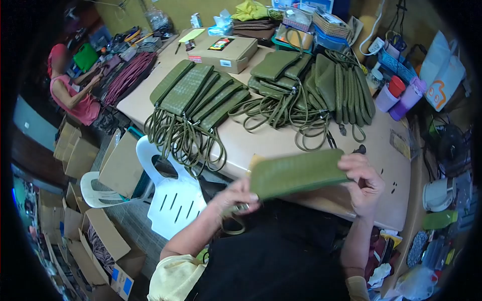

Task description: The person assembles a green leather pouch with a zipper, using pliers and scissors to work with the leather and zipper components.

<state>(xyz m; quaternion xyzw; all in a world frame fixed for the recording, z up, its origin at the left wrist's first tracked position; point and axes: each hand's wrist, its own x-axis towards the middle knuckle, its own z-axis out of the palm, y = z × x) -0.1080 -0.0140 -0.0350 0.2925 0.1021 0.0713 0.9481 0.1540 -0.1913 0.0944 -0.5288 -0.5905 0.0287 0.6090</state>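
Nearest me, both hands hold one green woven pouch [296, 173] above the near edge of the table [261, 143]. My left hand [236, 198] closes on its left end, and my right hand [364, 183] pinches its right end. Its long axis runs left to right, the right end tilted slightly up, with one long edge facing me. Farther off, a fanned row of matching pouches [198, 93] with looped straps lies at the left, and a second heap of pouches [321, 83] at the right. Beyond them sits a cardboard box [221, 52]. A white plastic chair [173, 198] stands at the near left of the table, with open cartons [100, 251] on the floor. Another person [73, 88] works at the far left.
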